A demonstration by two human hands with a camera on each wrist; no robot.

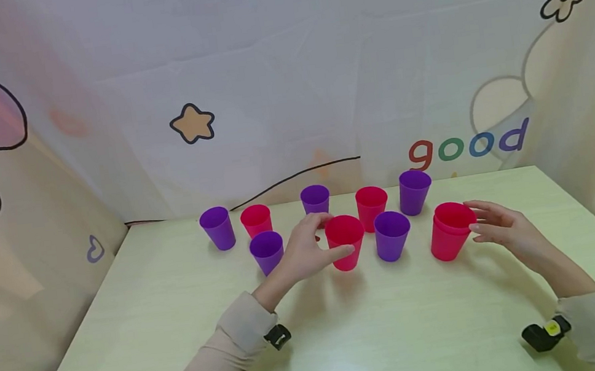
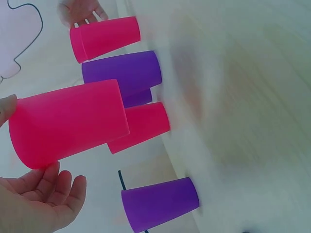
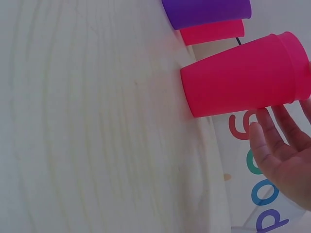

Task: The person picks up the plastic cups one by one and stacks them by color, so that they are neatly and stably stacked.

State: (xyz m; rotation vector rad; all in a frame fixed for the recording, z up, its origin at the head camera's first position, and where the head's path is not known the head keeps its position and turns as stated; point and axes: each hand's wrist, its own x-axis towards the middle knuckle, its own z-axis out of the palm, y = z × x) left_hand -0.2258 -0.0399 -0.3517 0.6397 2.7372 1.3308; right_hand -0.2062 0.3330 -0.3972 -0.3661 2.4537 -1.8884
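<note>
My left hand grips a red cup near its rim, thumb across the front and fingers at the back. In the left wrist view this cup is raised off the table. On the right, two nested red cups stand upright, the inner one's rim showing just above the outer. Beside their right side is my right hand, fingers loosely extended and fingertips right at the upper rim. The right wrist view shows those fingers next to the nested cups, its thumb mostly out of frame.
Close to my left hand stand a purple cup and, behind, another purple cup. Farther left are a purple cup and a red cup. Between my hands stand purple cups and a red one. A printed curtain hangs behind the table.
</note>
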